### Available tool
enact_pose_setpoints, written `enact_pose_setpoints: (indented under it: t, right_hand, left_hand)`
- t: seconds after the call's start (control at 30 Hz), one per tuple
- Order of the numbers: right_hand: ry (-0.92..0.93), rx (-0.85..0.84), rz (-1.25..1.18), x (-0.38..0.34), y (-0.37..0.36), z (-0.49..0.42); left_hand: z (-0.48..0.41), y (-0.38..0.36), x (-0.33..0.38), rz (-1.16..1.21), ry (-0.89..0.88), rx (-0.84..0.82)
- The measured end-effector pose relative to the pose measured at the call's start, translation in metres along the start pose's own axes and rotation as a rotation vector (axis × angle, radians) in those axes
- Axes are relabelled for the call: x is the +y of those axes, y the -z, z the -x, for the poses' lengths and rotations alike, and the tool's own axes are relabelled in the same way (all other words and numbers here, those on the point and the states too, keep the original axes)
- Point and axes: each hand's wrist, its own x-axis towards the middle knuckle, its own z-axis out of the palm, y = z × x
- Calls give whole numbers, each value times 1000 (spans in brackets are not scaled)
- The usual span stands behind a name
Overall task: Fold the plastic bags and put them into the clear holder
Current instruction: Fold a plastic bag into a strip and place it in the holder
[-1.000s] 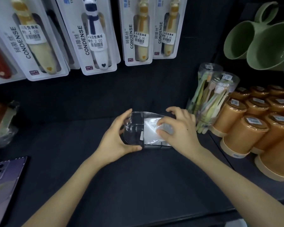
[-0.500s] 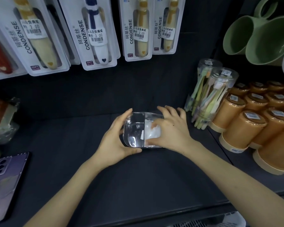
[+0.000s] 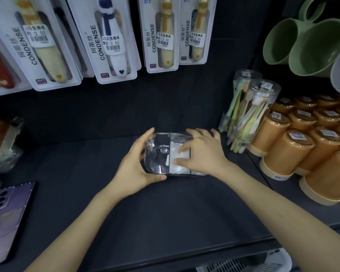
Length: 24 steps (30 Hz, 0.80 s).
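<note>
Watching the feed now: the clear holder point(image 3: 157, 156) sits on the dark shelf point(image 3: 165, 213), mid-view, well apart from the purple phone point(image 3: 6, 216) on the left and near the toothbrush tube point(image 3: 249, 114) and orange cups point(image 3: 287, 152) on the right; I see a see-through tray with rounded corners, split by a divider; the left compartment glints and shows the shelf through it; the right one carries the folded plastic bag point(image 3: 180, 165), white and crinkly. The left hand point(image 3: 133, 167) grips the holder's left end, thumb on the near rim, fingers over the far side; the right hand point(image 3: 202, 154) lies over the right compartment, fingers fairly straight, pressing the bag down. Against a second ago, the right hand has flattened and slid further over the bag, so less white shows; holder and left hand keep their place.
</note>
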Motion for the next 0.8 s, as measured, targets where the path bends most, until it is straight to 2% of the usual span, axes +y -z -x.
enact_pose_setpoints:
  t: [0.13,0.3,0.5,0.67,0.8]
  right_hand:
    - [-25,94,14,-3,-13,1]
    - [-66,107,38,-5,-16,-3]
    - [-11,264,-145,6,-12,3]
    - [27,68,-33,4,-14,-4]
    - [7,55,-40,5,-9,-4]
  left_hand:
    - [-2,1,-1,18,11,-11]
    - [-8,3,-2,32,39,-32]
    - [-11,4,-3,24,52,-51]
    - [-13,5,-5,21,60,-55]
    - [-20,6,-7,45,96,-66]
